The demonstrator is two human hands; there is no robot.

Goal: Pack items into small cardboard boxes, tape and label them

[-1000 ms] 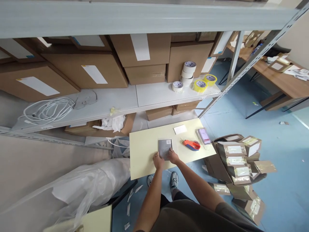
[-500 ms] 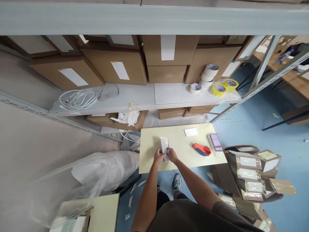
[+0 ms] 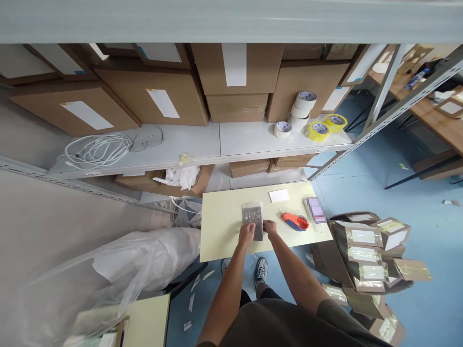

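A dark flat packet (image 3: 254, 216) with small light marks and a clear edge at its top lies over the pale yellow table (image 3: 217, 226). My left hand (image 3: 247, 233) is closed on its lower left part, fingers over the face. At the packet's right edge is my right hand (image 3: 269, 226), its fingers pressed together; what they pinch, if anything, is too small to tell. To the right lie an orange and blue tape cutter (image 3: 294, 221) and a phone-like object (image 3: 314, 210) with a blurred face. A white card (image 3: 279, 195) rests near the table's back edge.
Behind the table, a grey shelf (image 3: 246, 140) holds cardboard boxes (image 3: 155, 96), a coiled white cable (image 3: 101, 149) and tape rolls (image 3: 319, 130). Folded cartons (image 3: 365, 255) crowd the floor at right. Clear plastic sheeting (image 3: 155, 255) bulges at left; a wooden table (image 3: 434, 115) stands far right.
The packet has turned from a narrow, pale side to its broad, dark face. My right hand has moved from its front to its right edge. The view has shifted slightly.
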